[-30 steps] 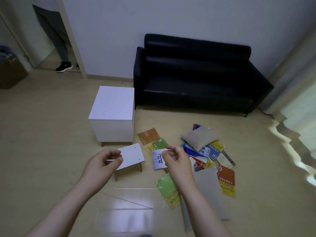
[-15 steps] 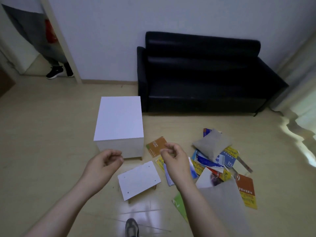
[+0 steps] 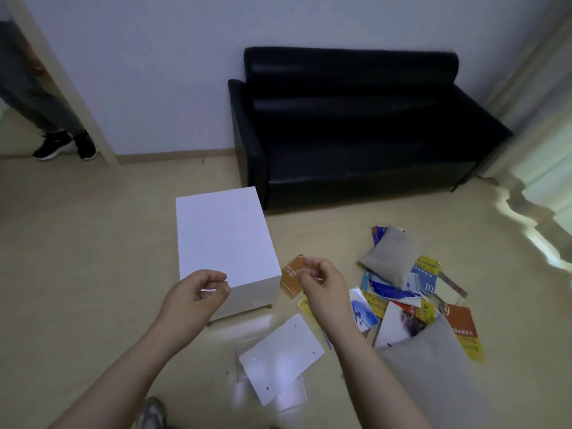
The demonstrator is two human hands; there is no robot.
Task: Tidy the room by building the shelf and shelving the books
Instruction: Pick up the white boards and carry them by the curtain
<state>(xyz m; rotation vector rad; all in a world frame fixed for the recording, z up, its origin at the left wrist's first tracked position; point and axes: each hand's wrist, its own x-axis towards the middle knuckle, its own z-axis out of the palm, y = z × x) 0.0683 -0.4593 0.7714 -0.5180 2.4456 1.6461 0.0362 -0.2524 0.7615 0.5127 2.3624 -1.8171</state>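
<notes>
A white shelf cabinet [image 3: 223, 236] stands on the floor on short legs. A loose white panel [image 3: 281, 354] with small holes lies flat in front of it. To the right, several colourful books [image 3: 399, 305] lie scattered, with an orange book [image 3: 292, 274] nearest the cabinet. My left hand [image 3: 195, 295] hovers over the cabinet's front edge with fingers curled and thumb meeting the index finger. My right hand [image 3: 325, 286] is curled the same way above the orange book. I see nothing held in either hand.
A black sofa [image 3: 356, 134] stands against the far wall. A grey cushion [image 3: 390, 258] lies on the books and a flat grey sheet [image 3: 433, 366] beside them. Someone's legs [image 3: 62, 144] show in the doorway at left. Curtains [image 3: 541, 119] hang at right. My shoe [image 3: 151, 413] is below.
I have stepped closer, so the cabinet, panel and books slid down and towards me in view. Both hands stay raised and curled, now over the cabinet's front rather than the panel.
</notes>
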